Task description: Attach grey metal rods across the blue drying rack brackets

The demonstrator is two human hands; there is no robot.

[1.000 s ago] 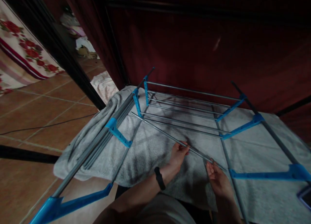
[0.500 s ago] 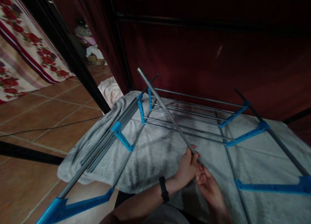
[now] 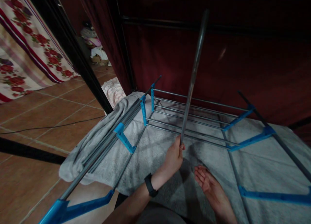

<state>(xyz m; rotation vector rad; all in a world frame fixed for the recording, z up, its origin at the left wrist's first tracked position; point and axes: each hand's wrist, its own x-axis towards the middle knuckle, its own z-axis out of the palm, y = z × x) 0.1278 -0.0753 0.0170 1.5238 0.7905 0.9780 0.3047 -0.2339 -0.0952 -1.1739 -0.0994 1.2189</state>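
Observation:
My left hand (image 3: 174,157) is closed around the lower end of a long grey metal rod (image 3: 193,78), which stands almost upright and tilts a little to the right at the top. My right hand (image 3: 209,184) lies palm up and open just to the right of it, holding nothing. Both hands hover over a grey towel (image 3: 155,152) on which a partly assembled rack of grey rods and blue plastic connectors (image 3: 194,117) lies flat. A black band sits on my left wrist.
A dark red fabric wall (image 3: 243,62) rises behind the rack. Brown floor tiles (image 3: 43,120) stretch to the left, crossed by a thin cable. A flowered cloth (image 3: 26,55) hangs at far left. A black post (image 3: 73,55) slants down beside the towel.
The rod swung up from lying low across the rack to nearly vertical. My right hand let go of it and opened; my left hand kept hold of its lower end.

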